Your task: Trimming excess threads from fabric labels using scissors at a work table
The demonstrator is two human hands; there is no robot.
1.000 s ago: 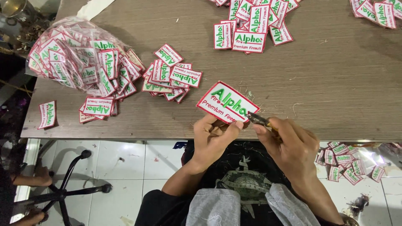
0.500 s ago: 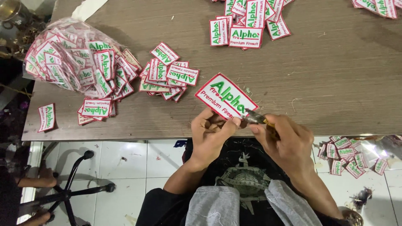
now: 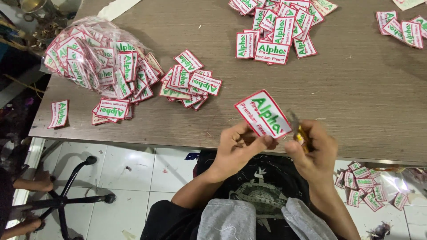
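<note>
Patch (image 3: 263, 114), white with a red border and green lettering, sits pinched in our left hand (image 3: 238, 146) just above the desk's (image 3: 347, 102) near edge. Our right hand (image 3: 313, 149) grips small yellow-handled snips (image 3: 297, 129) at its side. We judge most work remains: a full bag of patches (image 3: 89, 62) waits at the left corner, with finished-looking piles (image 3: 275, 31) at the far edge.

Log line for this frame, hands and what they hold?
left hand: holds patch | right hand: grips small snips at patch edge | table: patch piles, bagged patches
</note>
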